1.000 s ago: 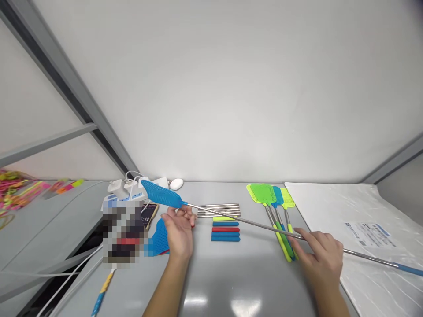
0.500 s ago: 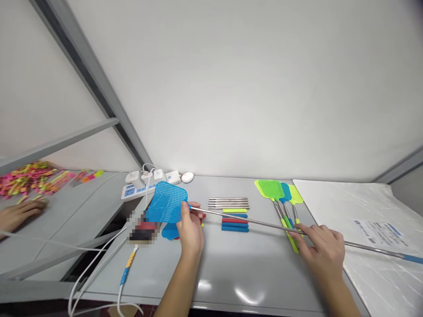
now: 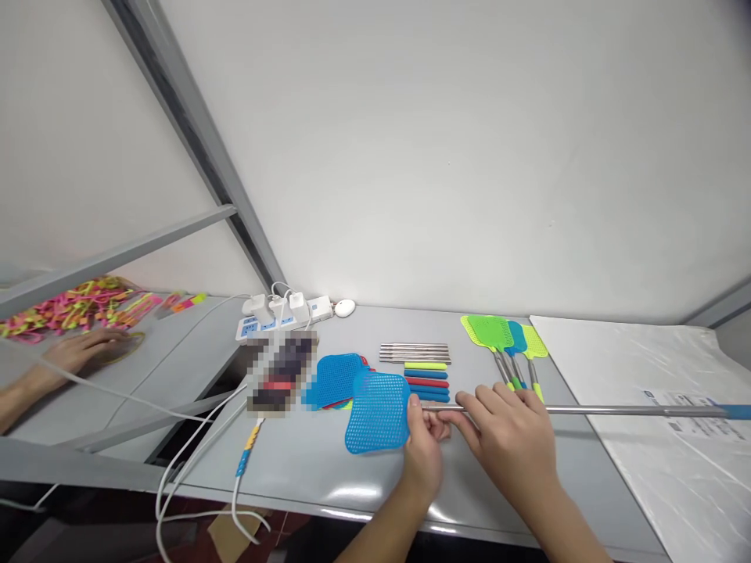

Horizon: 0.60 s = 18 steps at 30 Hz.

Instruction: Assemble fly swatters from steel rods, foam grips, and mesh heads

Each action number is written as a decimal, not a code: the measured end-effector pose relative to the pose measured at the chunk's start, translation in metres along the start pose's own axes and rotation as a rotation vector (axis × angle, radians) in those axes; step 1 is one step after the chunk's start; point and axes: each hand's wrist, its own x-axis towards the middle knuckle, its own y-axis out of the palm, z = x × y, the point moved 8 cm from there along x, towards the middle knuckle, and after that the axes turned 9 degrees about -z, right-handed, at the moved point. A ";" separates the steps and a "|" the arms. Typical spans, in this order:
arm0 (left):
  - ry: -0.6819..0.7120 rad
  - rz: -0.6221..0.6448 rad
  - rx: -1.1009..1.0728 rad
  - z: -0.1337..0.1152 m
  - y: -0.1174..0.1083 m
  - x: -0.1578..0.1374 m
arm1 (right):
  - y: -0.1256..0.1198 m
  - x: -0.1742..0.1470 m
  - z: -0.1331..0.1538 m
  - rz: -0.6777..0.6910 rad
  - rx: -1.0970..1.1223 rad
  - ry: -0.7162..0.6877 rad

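My left hand (image 3: 425, 446) pinches the neck of a blue fly swatter, close under its perforated head (image 3: 379, 414). Just beside it, my right hand (image 3: 510, 434) is closed round the swatter's thin metal rod (image 3: 616, 410), which runs level to a blue handle (image 3: 733, 411) at the right edge. Blue swatter heads (image 3: 337, 379) lie stacked behind the held one, with red and yellow edges peeking out. Beyond my hands are several metal rods (image 3: 415, 353) and a column of coloured handle grips (image 3: 426, 375). Finished-looking swatters (image 3: 491, 332) in green, blue and yellow lie to the right.
A power strip (image 3: 249, 330) with chargers stands at the back left, its white cables hanging over the table edge. A blurred-out phone-like object (image 3: 287, 363) lies nearby. White wrapped sheeting (image 3: 622, 352) covers the right. Another person's hand (image 3: 88, 349) rests by colourful pieces (image 3: 76, 309).
My right hand has slid left along the rod, close to my left hand. The swatter head has come right and lower, and the rod has levelled. The camera view has shifted slightly.
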 end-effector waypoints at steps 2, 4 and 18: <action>-0.018 0.013 0.031 0.004 -0.002 -0.002 | 0.008 0.003 0.006 0.021 0.040 -0.011; -0.004 0.009 0.037 -0.001 -0.009 0.002 | 0.018 -0.001 0.006 0.060 0.115 -0.007; 0.231 -0.507 -0.134 -0.080 -0.097 0.049 | 0.023 -0.072 -0.072 0.225 0.220 0.082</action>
